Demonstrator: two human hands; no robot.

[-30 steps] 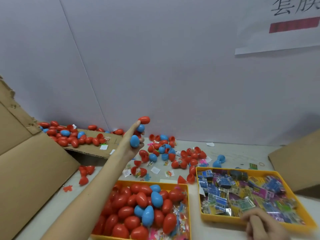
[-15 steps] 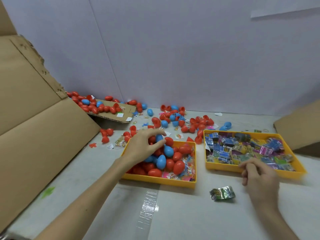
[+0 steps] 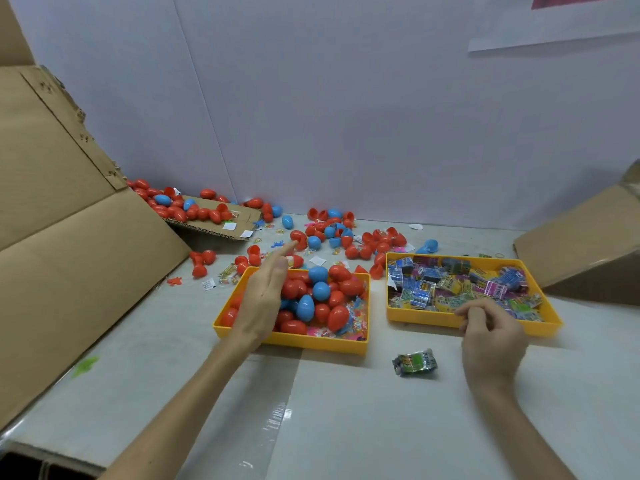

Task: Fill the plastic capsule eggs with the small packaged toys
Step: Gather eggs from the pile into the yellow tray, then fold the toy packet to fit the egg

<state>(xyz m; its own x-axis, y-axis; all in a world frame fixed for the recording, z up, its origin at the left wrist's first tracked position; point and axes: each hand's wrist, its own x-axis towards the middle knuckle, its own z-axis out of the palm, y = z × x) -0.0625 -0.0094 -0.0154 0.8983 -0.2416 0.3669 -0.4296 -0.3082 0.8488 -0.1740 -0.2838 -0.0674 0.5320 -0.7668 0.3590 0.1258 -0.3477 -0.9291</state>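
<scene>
While the R hand (image 3: 491, 336) is showing only its back, its fingers are curling down and inward at the near rim of the right tray (image 3: 420, 318). Whatever might be under them is sitting out of sight, so can't tell if it is pinching anything. Print on the packaged toys (image 3: 450, 284) filling that tray is coming out too small to read. They are lying as a jumble of blue, yellow, pink and green foil packets. One more packet (image 3: 414, 362), crumpled, green and dark, is sitting alone on the table (image 3: 346, 431), nearer than the trays, just left of the R hand and apart from it. A paper sheet (image 3: 554, 26) on the wall is getting cut off by the top edge. The L hand (image 3: 265, 296) is hanging over the left tray (image 3: 294, 342) w/ fingers straight and close together, forefinger pointing far, holding nothing. It is covering the tray's left part. The capsule eggs (image 3: 337, 317) heaped in that tray are looking glossy and closed, mostly red w/ a few blue. More eggs and open halves (image 3: 360, 242) are lying scattered across the far side of the table, and an egg pile (image 3: 180, 211) is resting on a cardboard flap (image 3: 249, 214) at far left. A big cardboard panel (image 3: 69, 237) is leaning at left.
</scene>
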